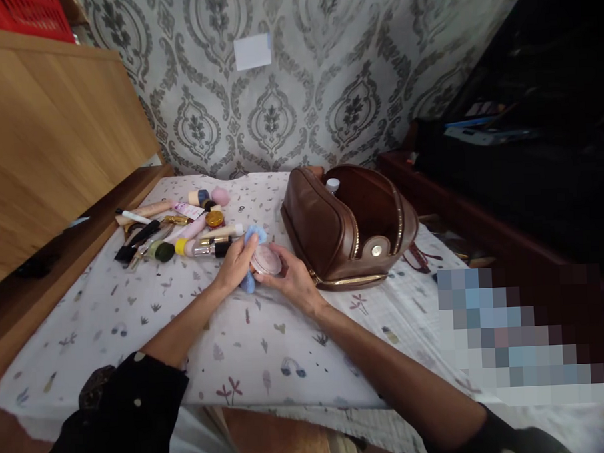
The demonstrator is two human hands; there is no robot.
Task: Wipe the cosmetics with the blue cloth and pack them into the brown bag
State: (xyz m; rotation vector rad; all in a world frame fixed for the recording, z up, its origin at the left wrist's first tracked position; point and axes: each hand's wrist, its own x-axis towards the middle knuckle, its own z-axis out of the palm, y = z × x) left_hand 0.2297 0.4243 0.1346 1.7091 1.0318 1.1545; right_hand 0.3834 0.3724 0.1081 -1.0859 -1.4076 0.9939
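My left hand (237, 261) grips a blue cloth (255, 234), which it presses against the edge of a round pinkish compact (266, 260). From the other side, my right hand (295, 280) holds the compact with thumb and fingers around its rim. Both hands are over the printed white cloth on the table. Just right of them stands a brown cosmetic bag (322, 219), its top unzipped wide, with a white-capped bottle (332, 186) showing inside. Left of my hands lie several cosmetics, among them a yellow-capped clear bottle (185, 247) and a gold-lidded jar (214, 220).
A pink makeup sponge (220, 195), a black hair clip (136, 242) and a white pen-like tube (134, 216) lie in the left cluster. A wooden panel (61, 110) borders the left side. Patterned wallpaper (272, 114) rises behind; dark furniture stands at right.
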